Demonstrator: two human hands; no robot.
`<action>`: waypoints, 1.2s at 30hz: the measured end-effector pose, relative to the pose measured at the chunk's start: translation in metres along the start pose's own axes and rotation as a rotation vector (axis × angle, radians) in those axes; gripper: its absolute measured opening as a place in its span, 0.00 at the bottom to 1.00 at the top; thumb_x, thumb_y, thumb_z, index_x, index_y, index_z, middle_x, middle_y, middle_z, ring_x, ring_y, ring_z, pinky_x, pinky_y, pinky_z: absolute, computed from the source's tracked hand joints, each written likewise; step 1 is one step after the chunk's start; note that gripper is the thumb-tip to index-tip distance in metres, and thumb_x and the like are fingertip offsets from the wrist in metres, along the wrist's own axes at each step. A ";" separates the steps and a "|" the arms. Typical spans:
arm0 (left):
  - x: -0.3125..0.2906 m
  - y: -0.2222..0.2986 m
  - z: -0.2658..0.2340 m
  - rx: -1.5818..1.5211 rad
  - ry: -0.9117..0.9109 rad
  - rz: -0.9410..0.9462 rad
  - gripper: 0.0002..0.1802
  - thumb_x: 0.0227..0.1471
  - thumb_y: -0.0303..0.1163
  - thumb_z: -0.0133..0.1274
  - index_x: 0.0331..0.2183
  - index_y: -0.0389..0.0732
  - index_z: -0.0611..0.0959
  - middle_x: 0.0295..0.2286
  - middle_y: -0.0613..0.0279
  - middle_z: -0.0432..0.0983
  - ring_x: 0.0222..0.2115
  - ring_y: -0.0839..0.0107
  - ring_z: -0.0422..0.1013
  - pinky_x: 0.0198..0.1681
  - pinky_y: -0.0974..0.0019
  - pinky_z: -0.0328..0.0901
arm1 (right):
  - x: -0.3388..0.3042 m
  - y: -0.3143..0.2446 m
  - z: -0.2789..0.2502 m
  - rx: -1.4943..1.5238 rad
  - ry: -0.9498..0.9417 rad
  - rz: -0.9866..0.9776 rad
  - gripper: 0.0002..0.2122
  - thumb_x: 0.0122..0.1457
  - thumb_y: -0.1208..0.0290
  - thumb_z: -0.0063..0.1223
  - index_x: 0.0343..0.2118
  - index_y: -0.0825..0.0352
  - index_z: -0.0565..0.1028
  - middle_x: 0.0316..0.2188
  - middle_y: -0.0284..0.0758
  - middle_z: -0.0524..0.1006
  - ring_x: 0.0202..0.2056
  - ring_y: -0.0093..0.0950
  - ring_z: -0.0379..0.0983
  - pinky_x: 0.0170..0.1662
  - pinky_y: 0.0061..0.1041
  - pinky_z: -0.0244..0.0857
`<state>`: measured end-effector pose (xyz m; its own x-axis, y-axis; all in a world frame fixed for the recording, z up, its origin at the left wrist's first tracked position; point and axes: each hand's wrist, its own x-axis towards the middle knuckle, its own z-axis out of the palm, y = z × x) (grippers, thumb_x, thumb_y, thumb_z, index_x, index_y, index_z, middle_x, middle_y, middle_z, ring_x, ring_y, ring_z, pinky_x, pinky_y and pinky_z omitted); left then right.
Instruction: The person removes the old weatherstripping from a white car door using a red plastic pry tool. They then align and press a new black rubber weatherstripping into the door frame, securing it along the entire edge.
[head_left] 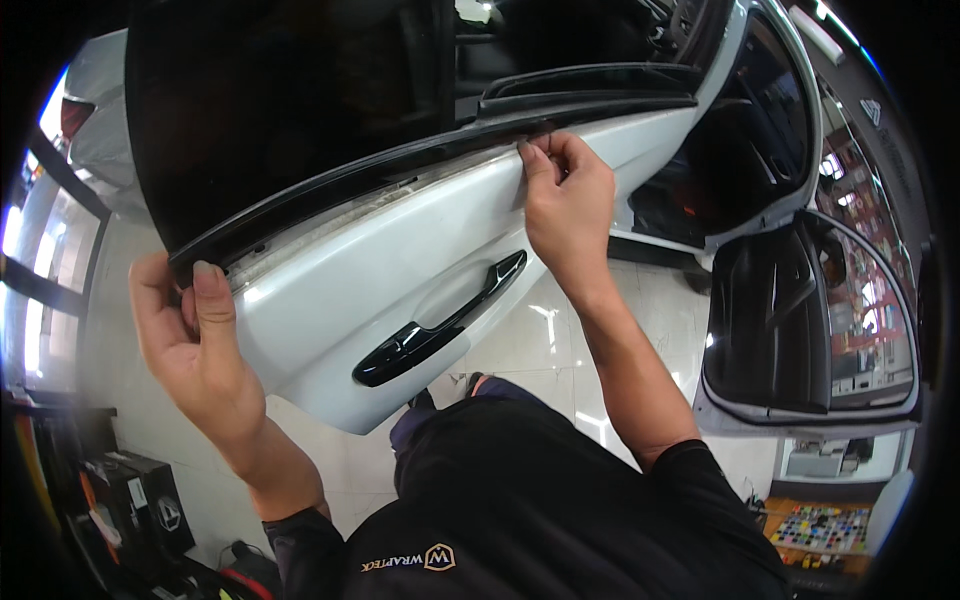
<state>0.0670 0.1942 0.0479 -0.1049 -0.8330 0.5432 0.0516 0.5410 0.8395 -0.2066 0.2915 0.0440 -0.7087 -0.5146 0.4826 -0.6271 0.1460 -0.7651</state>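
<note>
A white car door [400, 240] stands in front of me, with a glossy black handle [440, 325] on its outer skin. Along the top of that skin runs a long black window trim strip [330, 184], its left part standing off a dirty, greyish door edge. My left hand [200, 345] has closed thumb and fingers round the strip's left end. Farther along to the right, my right hand [570, 195] pinches at the strip's lower edge; its fingertips are partly hidden behind the thumb.
Dark window glass [280, 100] rises behind the strip. Another car door [770, 320] hangs open at the right, beside the car body. Boxes [145, 500] stand on the lower left, and a tray of small coloured pieces [820, 530] lies lower right. Shiny tiled floor [540, 330] shows below.
</note>
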 end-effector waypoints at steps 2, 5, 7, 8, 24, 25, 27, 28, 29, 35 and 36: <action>-0.004 0.005 0.006 -0.036 0.057 -0.018 0.13 0.63 0.32 0.56 0.43 0.33 0.75 0.33 0.68 0.71 0.33 0.84 0.65 0.40 0.81 0.59 | -0.002 -0.006 0.009 -0.039 0.069 -0.012 0.06 0.62 0.74 0.55 0.33 0.73 0.78 0.23 0.41 0.80 0.23 0.32 0.75 0.32 0.28 0.67; -0.003 0.001 0.006 -0.108 0.045 -0.029 0.15 0.62 0.32 0.58 0.44 0.33 0.75 0.33 0.68 0.70 0.33 0.84 0.64 0.39 0.81 0.58 | -0.003 -0.007 0.012 -0.119 0.069 -0.010 0.08 0.64 0.73 0.52 0.34 0.74 0.77 0.25 0.46 0.81 0.26 0.40 0.78 0.34 0.34 0.69; -0.002 -0.005 0.003 -0.115 0.016 -0.025 0.16 0.61 0.32 0.59 0.45 0.33 0.75 0.33 0.68 0.70 0.33 0.84 0.63 0.39 0.81 0.58 | -0.002 -0.011 0.012 -0.163 0.050 0.026 0.09 0.64 0.73 0.51 0.34 0.74 0.77 0.25 0.47 0.81 0.27 0.39 0.78 0.34 0.34 0.69; 0.000 -0.007 0.002 -0.098 0.007 -0.020 0.16 0.61 0.32 0.59 0.45 0.33 0.75 0.32 0.68 0.70 0.33 0.83 0.63 0.39 0.81 0.58 | -0.002 -0.011 0.014 -0.149 0.058 0.054 0.09 0.64 0.73 0.51 0.34 0.74 0.77 0.25 0.46 0.80 0.27 0.38 0.78 0.34 0.34 0.69; -0.007 -0.007 -0.003 -0.006 0.078 -0.117 0.19 0.63 0.36 0.56 0.49 0.34 0.74 0.35 0.63 0.74 0.36 0.79 0.67 0.43 0.77 0.60 | -0.015 0.001 0.013 0.094 0.160 -0.075 0.05 0.61 0.79 0.54 0.38 0.73 0.77 0.28 0.40 0.79 0.28 0.32 0.76 0.33 0.26 0.68; -0.007 -0.007 -0.003 -0.016 0.055 -0.097 0.19 0.63 0.36 0.56 0.49 0.34 0.73 0.35 0.63 0.74 0.36 0.79 0.67 0.43 0.77 0.60 | -0.011 0.011 0.006 0.036 0.184 -0.183 0.05 0.60 0.79 0.54 0.39 0.72 0.78 0.30 0.40 0.79 0.28 0.32 0.76 0.33 0.26 0.68; -0.006 -0.008 -0.002 -0.027 0.014 -0.051 0.19 0.63 0.36 0.56 0.49 0.34 0.73 0.35 0.63 0.74 0.36 0.79 0.67 0.43 0.77 0.61 | -0.007 0.023 -0.012 -0.114 0.130 -0.335 0.07 0.58 0.81 0.56 0.39 0.72 0.80 0.37 0.41 0.79 0.29 0.33 0.77 0.33 0.26 0.70; -0.005 -0.009 -0.001 -0.039 0.014 -0.049 0.19 0.63 0.36 0.56 0.49 0.34 0.73 0.35 0.63 0.73 0.36 0.79 0.67 0.42 0.77 0.61 | -0.008 0.021 -0.016 -0.155 0.095 -0.341 0.07 0.58 0.81 0.56 0.39 0.72 0.80 0.37 0.41 0.79 0.30 0.33 0.78 0.33 0.26 0.70; -0.005 -0.007 0.001 -0.041 0.019 -0.047 0.18 0.63 0.36 0.56 0.49 0.34 0.73 0.35 0.63 0.73 0.36 0.79 0.67 0.42 0.77 0.61 | -0.011 0.011 -0.018 -0.186 0.055 -0.347 0.07 0.58 0.80 0.57 0.38 0.72 0.80 0.37 0.42 0.79 0.30 0.33 0.78 0.33 0.26 0.70; -0.005 -0.006 0.001 -0.086 0.015 -0.038 0.18 0.63 0.35 0.56 0.48 0.34 0.73 0.37 0.63 0.73 0.36 0.79 0.67 0.43 0.77 0.61 | -0.002 0.006 -0.014 0.005 -0.053 -0.186 0.07 0.58 0.79 0.58 0.39 0.73 0.80 0.33 0.38 0.79 0.29 0.25 0.76 0.27 0.21 0.71; -0.005 -0.006 0.000 -0.105 0.005 -0.038 0.18 0.63 0.35 0.56 0.48 0.34 0.73 0.37 0.63 0.73 0.36 0.79 0.67 0.44 0.77 0.61 | -0.001 0.004 -0.014 0.081 -0.078 -0.076 0.07 0.58 0.79 0.58 0.39 0.73 0.80 0.32 0.36 0.79 0.29 0.23 0.75 0.25 0.21 0.70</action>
<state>0.0676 0.1946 0.0401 -0.1037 -0.8536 0.5105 0.1511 0.4938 0.8563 -0.2133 0.3044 0.0467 -0.6310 -0.5859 0.5084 -0.6478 0.0374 -0.7609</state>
